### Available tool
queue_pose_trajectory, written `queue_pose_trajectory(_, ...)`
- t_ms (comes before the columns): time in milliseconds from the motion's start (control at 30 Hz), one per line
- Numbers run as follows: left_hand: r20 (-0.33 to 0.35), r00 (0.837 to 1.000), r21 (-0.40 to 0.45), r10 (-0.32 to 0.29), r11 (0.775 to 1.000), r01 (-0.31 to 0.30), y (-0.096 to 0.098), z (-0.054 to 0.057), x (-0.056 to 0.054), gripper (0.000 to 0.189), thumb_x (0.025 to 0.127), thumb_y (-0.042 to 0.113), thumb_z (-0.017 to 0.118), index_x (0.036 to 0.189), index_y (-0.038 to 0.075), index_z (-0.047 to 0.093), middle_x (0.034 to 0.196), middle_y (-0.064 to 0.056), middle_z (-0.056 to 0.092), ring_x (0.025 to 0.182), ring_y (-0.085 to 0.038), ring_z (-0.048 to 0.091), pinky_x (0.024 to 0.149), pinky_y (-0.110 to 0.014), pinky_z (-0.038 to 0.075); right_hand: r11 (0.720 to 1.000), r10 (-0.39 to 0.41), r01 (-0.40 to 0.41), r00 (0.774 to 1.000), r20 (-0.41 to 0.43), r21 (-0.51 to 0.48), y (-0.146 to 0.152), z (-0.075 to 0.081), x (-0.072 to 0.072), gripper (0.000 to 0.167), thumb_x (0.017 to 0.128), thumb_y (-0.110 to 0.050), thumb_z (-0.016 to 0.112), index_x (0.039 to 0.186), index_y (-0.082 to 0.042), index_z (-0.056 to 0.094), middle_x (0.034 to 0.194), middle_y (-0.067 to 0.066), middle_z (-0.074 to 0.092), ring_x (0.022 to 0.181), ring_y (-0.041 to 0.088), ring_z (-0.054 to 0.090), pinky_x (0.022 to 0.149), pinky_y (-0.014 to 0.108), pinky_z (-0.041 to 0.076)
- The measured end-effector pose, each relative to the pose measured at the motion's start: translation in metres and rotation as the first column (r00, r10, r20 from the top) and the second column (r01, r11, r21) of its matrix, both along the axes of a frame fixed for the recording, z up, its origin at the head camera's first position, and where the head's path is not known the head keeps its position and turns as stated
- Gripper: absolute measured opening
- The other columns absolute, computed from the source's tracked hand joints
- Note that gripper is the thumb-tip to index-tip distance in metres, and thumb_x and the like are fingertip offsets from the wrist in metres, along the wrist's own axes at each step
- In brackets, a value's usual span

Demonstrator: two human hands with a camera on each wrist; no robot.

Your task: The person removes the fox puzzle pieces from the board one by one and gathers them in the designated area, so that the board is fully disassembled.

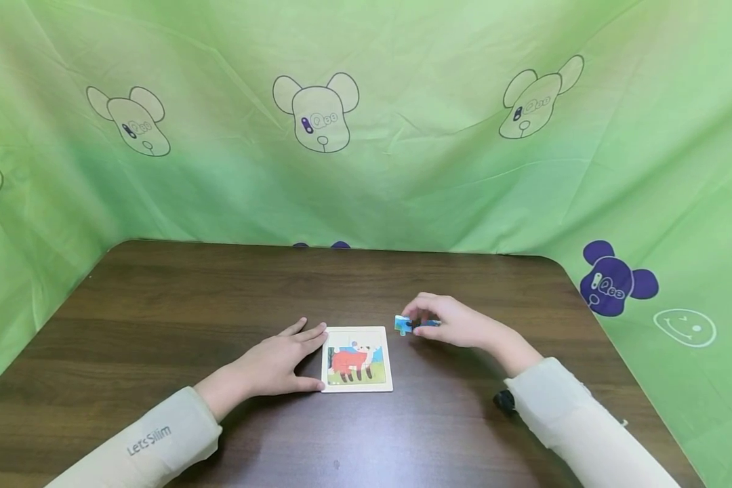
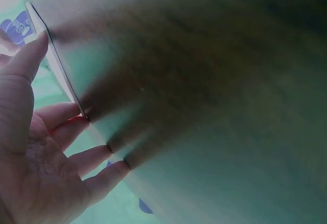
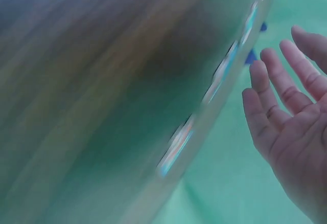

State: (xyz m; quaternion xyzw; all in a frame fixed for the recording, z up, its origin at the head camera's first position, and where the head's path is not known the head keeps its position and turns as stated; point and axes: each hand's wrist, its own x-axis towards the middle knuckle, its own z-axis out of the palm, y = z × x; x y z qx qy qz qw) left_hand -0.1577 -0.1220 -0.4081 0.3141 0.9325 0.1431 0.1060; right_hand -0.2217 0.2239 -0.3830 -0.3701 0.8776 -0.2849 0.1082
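Observation:
A square puzzle tray with a white frame lies on the table, holding a picture of a red animal. My left hand rests along its left side, fingers spread, thumb near the lower corner. In the left wrist view, fingertips and thumb touch the thin edge of the tray. To the right, my right hand is over loose blue jigsaw pieces, partly hiding them. The right wrist view shows that hand with fingers loosely extended and nothing between them, beside several pieces on the tabletop.
The dark wooden table reaches back to a green printed cloth that also hangs at both sides. A small black object shows under the right sleeve cuff.

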Motion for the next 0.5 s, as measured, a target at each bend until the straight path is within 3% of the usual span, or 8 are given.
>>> queue_pose_trajectory(133,-0.001,1.0,-0.004,-0.002,1.0,0.002,0.0,-0.001,-0.001,0.083,0.087,0.051,0.072,0.151,0.007,0.042,0.161,-0.009,0.036,0.149,-0.044,0.026,0.111,-0.052,0.042,0.998,0.066,-0.066,0.997,0.028,0.006,-0.026,0.001,-0.001,0.022,0.093,-0.006,0.065,0.114,-0.004,0.067,0.102,0.008,0.065,0.087,0.013,0.059,0.078,0.033,0.053)
queue_pose_trajectory(500,0.006,1.0,0.003,-0.006,1.0,0.006,0.0,-0.002,-0.003,0.083,0.086,0.052,0.071,0.151,0.007,0.043,0.16,-0.009,0.035,0.148,-0.046,0.026,0.109,-0.053,0.043,0.978,0.2,-0.203,0.978,0.054,0.053,-0.081,0.0,0.002,0.024,0.092,-0.008,0.067,0.115,-0.004,0.069,0.108,0.006,0.066,0.09,0.011,0.063,0.084,0.033,0.055)
